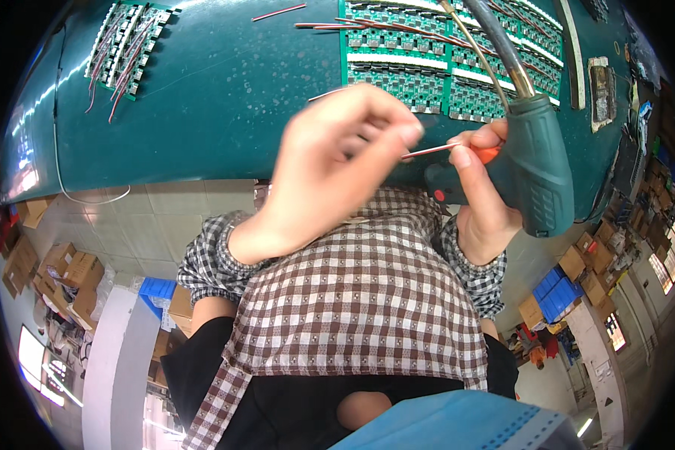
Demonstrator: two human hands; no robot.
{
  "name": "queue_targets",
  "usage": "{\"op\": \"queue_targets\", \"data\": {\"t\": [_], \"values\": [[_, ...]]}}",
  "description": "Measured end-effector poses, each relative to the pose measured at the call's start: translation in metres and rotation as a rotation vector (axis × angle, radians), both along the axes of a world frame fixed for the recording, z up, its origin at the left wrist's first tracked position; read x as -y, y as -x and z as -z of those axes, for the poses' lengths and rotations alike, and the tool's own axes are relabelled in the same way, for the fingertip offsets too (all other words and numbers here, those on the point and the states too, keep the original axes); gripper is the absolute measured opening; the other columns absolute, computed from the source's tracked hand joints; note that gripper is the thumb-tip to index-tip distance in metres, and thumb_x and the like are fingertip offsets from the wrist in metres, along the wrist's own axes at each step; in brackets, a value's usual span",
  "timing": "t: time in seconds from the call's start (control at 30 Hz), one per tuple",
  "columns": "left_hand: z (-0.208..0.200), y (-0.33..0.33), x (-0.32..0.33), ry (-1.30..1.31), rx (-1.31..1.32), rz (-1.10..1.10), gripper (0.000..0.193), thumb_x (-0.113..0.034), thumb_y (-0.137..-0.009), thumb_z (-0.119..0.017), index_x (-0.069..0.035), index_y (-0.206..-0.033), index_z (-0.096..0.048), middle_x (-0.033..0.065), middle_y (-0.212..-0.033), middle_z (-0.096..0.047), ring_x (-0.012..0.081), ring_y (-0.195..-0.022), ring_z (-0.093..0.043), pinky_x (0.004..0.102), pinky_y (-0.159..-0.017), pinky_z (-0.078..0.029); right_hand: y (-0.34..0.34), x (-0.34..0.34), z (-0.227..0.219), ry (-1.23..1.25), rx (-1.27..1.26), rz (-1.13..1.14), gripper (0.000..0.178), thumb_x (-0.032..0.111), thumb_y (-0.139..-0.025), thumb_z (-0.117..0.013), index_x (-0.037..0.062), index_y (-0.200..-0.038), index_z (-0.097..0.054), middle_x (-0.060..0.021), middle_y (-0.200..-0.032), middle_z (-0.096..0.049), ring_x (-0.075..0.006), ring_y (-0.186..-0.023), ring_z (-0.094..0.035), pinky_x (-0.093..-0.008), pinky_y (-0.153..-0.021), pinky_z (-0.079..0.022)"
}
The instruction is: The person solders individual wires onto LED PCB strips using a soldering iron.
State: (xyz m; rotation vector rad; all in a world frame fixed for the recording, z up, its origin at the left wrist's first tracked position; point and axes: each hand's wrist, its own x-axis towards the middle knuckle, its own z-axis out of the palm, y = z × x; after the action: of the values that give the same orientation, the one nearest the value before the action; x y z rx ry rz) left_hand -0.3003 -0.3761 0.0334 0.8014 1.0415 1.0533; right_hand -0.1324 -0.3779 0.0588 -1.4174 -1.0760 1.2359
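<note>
My left hand (337, 161), blurred by motion, is closed, its thumb and forefinger curled together at one end of a thin red-and-white wire (429, 151). At the wire's other end, the thumb and forefinger of my right hand (481, 187) pinch its tip. My right hand is also wrapped round the handle of a dark green soldering gun (541, 169); its palm and other fingers are mostly hidden. An orange part (487, 155) of the gun shows beneath my fingers. The gun's metal barrel (502, 45) points away, over a panel of green circuit boards (397, 67).
Dark red and white wires (397, 28) lie across the boards, and another short wire (279, 11) lies on the green table (225, 97). A smaller wired board group (127, 49) sits far left. A long bar (571, 56) and a worn block (601, 94) lie at the right.
</note>
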Motion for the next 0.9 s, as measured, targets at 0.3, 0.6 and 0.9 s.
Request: {"op": "queue_targets", "data": {"t": [0.3,0.6,0.9], "values": [[0.02,0.059,-0.049,-0.659,-1.327,-0.48,0.013,-0.005,-0.079,-0.069,-0.003,-0.093,-0.068,0.0079,-0.094,-0.067,0.0232,-0.091,-0.062,0.0321,-0.083,-0.046,0.002,-0.001,0.005,-0.115,-0.002,0.025,0.042,-0.012,-0.077,-0.065,-0.0005,-0.115,-0.053,-0.0093,-0.095,-0.059,-0.0191,-0.083,-0.064,-0.0323,-0.075,-0.053],[0.004,-0.012,0.01,-0.203,-0.142,0.053,0.011,0.002,-0.084,-0.065,0.003,-0.095,-0.062,0.0065,-0.092,-0.061,0.0105,-0.083,-0.061,0.0223,-0.07,-0.051,0.011,0.002,0.002,-0.083,-0.039,0.039,0.041,-0.013,-0.075,-0.064,-0.001,-0.112,-0.052,-0.0084,-0.095,-0.056,-0.0195,-0.083,-0.061,-0.0321,-0.078,-0.051],[0.004,-0.007,0.007,-0.015,-0.119,0.044,0.008,0.003,-0.088,-0.061,0.003,-0.096,-0.059,0.0044,-0.094,-0.058,0.0058,-0.085,-0.056,0.0186,-0.074,-0.046,0.003,0.005,-0.004,-0.013,0.219,0.002,0.037,-0.012,-0.078,-0.062,-0.0029,-0.112,-0.051,-0.0104,-0.094,-0.058,-0.0205,-0.083,-0.062,-0.0319,-0.074,-0.051]]}}
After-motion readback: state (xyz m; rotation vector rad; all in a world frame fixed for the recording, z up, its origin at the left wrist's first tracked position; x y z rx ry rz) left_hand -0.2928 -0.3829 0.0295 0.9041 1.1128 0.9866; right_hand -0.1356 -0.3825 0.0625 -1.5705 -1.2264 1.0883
